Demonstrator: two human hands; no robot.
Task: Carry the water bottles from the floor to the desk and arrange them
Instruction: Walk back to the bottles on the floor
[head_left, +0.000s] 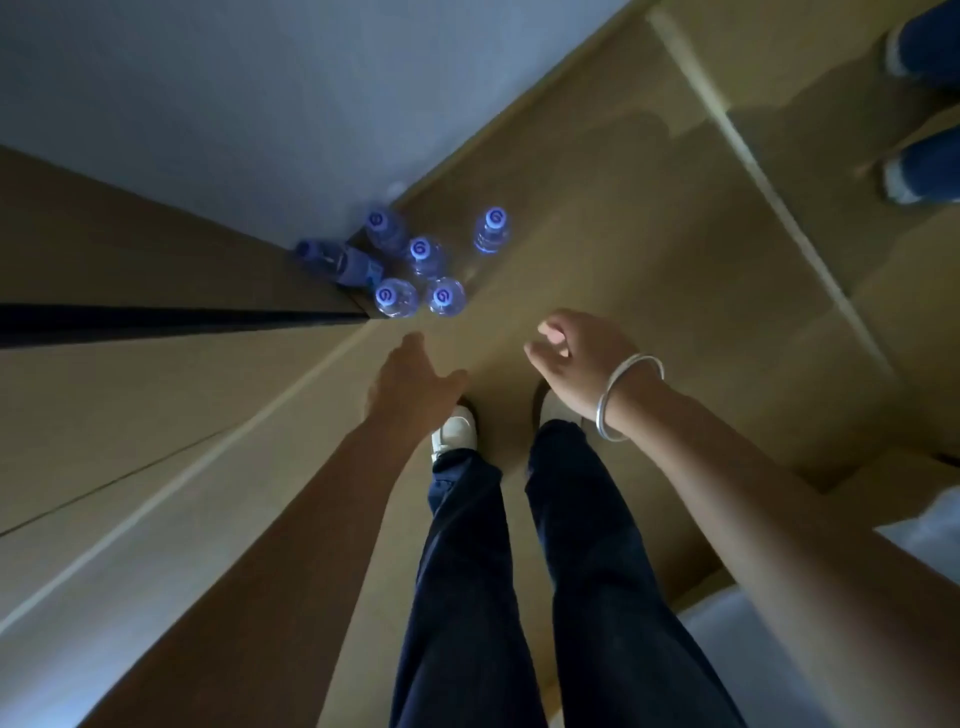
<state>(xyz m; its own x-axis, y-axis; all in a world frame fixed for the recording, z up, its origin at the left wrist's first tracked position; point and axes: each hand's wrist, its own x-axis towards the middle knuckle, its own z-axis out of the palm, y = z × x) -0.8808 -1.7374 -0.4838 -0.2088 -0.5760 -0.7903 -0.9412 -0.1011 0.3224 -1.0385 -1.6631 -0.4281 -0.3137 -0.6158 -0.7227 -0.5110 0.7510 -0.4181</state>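
Note:
Several clear water bottles with pale caps stand on the brown floor in a corner, seen from above; the nearest two are one bottle (396, 297) and its neighbour (445, 295). One bottle (491, 229) stands apart to the right. Another bottle (337, 262) lies on its side against the wooden panel. My left hand (410, 387) reaches down toward the group with fingers stretched out, holding nothing. My right hand (571, 358), with a silver bangle on the wrist, hangs above the floor with fingers loosely curled and empty. Both hands are short of the bottles.
A wooden cabinet side (130, 395) runs along the left, with a white wall (234, 104) behind the bottles. My legs and white shoes (454, 426) stand below the hands. Another person's feet (919, 166) are at the top right. Something white (919, 530) sits at the right edge.

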